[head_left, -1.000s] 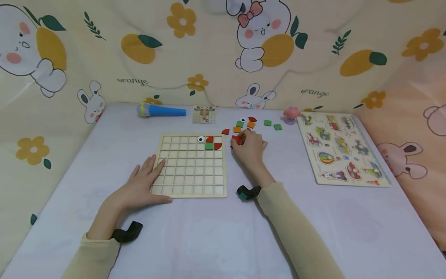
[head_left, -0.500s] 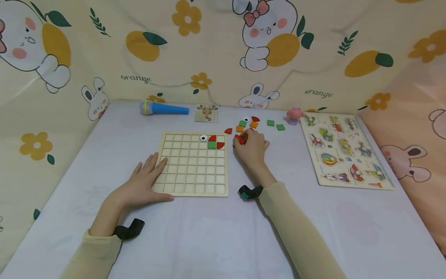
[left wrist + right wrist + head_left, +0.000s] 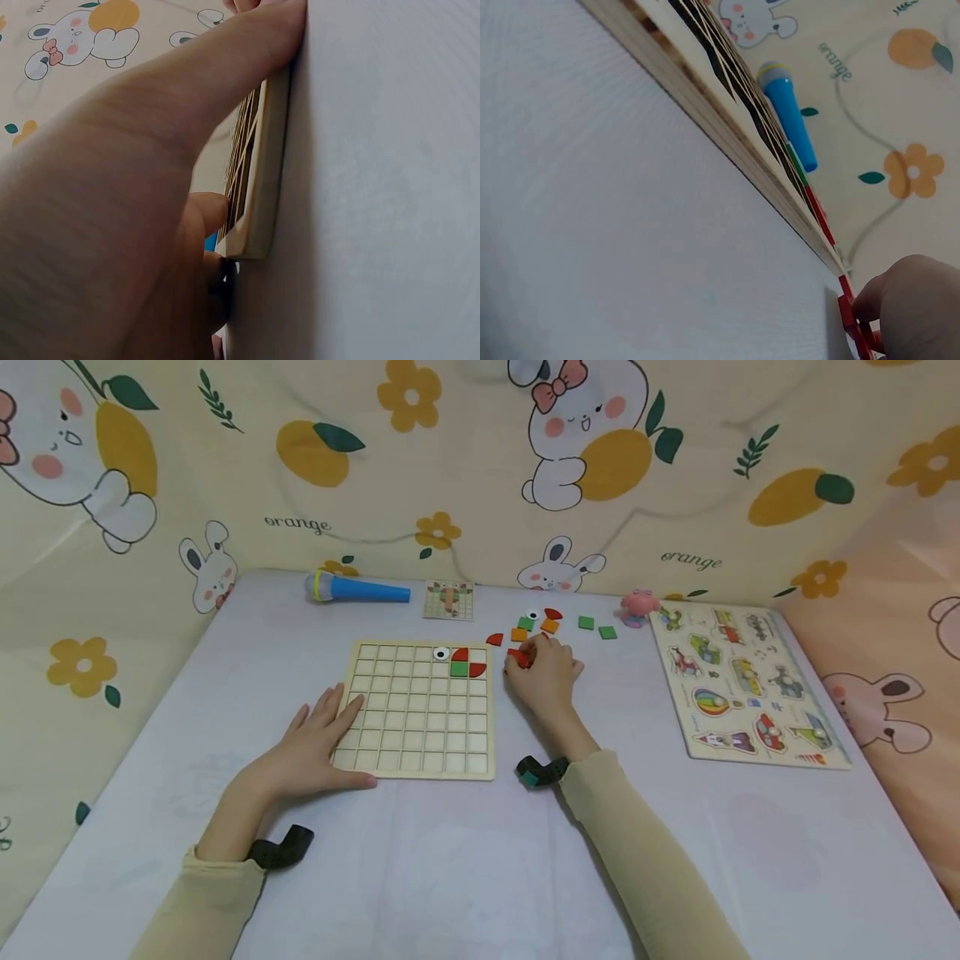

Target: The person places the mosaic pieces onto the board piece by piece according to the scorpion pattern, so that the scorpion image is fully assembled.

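right hand (image 3: 547, 678) pinches a red piece (image 3: 517, 655), its long axis unclear, left hand (image 3: 302, 762) spread on the gridded board (image 3: 422, 718).

The grid board (image 3: 413, 719) looks like pale, matt wood, its cut edge faintly layered. The red piece (image 3: 517, 657) and green tiles (image 3: 586, 622) appear smooth, in plain solid colour. The toy microphone (image 3: 371, 589) has smooth blue plastic along its handle. White, matt cloth seems to cover the bench (image 3: 450, 868); the backdrop (image 3: 465, 443) is printed, softly creased fabric. The beige sleeves (image 3: 652, 852) are matt cloth.
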`<state>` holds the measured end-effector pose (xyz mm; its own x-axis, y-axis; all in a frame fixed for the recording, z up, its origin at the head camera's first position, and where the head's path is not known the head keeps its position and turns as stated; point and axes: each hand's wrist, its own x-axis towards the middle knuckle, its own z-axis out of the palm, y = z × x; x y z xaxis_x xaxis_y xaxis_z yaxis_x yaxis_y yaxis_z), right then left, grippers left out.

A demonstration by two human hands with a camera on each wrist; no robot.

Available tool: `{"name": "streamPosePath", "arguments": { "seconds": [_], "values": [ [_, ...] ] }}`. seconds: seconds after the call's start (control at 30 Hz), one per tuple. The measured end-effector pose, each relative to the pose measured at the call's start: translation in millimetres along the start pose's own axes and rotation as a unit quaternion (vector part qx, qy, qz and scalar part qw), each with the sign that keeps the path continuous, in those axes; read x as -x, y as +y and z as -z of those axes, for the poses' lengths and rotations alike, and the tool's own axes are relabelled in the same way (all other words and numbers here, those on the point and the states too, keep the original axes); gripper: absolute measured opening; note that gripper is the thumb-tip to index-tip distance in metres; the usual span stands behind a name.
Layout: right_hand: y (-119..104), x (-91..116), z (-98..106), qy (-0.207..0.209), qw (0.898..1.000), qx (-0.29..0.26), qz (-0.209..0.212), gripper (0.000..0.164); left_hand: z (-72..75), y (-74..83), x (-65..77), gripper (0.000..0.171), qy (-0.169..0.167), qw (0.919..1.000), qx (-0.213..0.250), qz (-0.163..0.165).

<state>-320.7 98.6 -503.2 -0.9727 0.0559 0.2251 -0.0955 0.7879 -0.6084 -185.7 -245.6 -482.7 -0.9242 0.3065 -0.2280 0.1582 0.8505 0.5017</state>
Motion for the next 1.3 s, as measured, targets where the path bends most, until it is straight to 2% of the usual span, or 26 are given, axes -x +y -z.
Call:
{"name": "streamPosePath", "arguments": {
  "seconds": [0.63,0.93,1.1,1.3],
  "values": [
    [-0.3,-1.5,0.2,0.003,1.0,-0.006,-0.001,0.03,1.1,1.2,0.8,0.131,0.0,1.0,0.001,-0.002],
    [-9.0,-12.8,7.0,0.017,1.0,-0.015,0.017,0.034,15.8,4.4,-1.5,0.13,0.012,0.9999,-0.01,-0.006],
    [-7.4,-9.3,5.2,0.003,1.0,-0.019,0.009,0.037,6.3,0.6,-0.1,0.13,0.013,0.9999,-0.007,-0.002],
    [4.5,2.5,3.4,-0.005,1.0,-0.026,0.005,0.034,-9.1,-0.5,1.5,0.131,0.02,0.9998,-0.001,-0.005]
  ]
}}
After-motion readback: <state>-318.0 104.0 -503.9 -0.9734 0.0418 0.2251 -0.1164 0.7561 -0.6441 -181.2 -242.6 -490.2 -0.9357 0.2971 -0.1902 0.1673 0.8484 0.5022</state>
